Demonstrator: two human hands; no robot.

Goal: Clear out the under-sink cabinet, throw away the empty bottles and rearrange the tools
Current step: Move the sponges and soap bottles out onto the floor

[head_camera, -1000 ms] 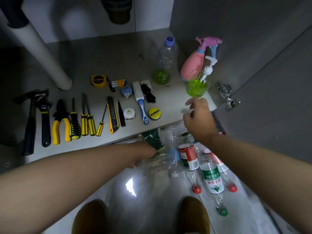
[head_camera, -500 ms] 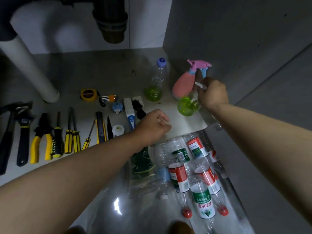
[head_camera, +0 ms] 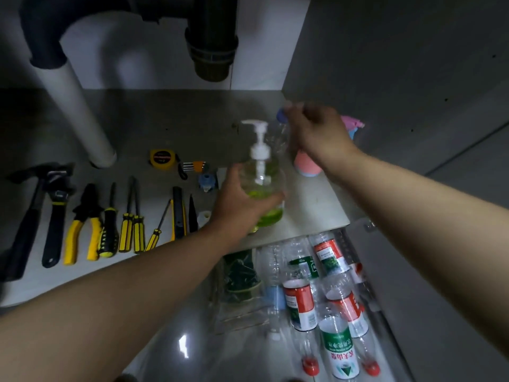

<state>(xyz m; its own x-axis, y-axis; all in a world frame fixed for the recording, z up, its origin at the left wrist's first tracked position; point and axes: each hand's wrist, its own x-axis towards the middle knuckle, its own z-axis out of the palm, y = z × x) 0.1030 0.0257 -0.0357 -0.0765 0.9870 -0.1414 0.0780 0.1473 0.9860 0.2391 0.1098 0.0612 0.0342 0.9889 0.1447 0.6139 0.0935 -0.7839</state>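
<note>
Head view. The left hand (head_camera: 239, 199) grips a clear pump bottle (head_camera: 261, 186) around its lower body; the fingers (head_camera: 271, 199) are curled across the near side of the bottle and the thumb lies on its left side. The bottle stands upright over the front part of the cabinet floor (head_camera: 154, 125), with green liquid in its base and a white pump head at the top; whether its base touches the floor cannot be told.

The right hand (head_camera: 316, 133) is just right of the pump bottle, its fingers bent and gathered near the blue cap of a clear water bottle (head_camera: 281, 130) that stands directly behind the pump bottle. The hand is blurred, so whether the fingers pinch the cap or only touch it cannot be told. A pink spray bottle (head_camera: 307, 165) shows partly behind the right wrist, right of the pump bottle.

Left of the pump bottle, tools lie in a row on the cabinet floor: a hammer (head_camera: 26, 216), a wrench (head_camera: 56, 210), yellow-handled pliers (head_camera: 82, 224), several screwdrivers (head_camera: 129, 219) and a utility knife (head_camera: 179, 213). A yellow tape measure (head_camera: 162, 159) lies behind this row. A white pipe (head_camera: 82, 114) rises behind the tools, well left of the pump bottle, and a black drain fitting (head_camera: 210, 40) hangs above and behind it.

Below the pump bottle, in front of the cabinet edge, empty plastic bottles (head_camera: 330, 312) with red and green labels lie together on the room floor (head_camera: 165, 354).
</note>
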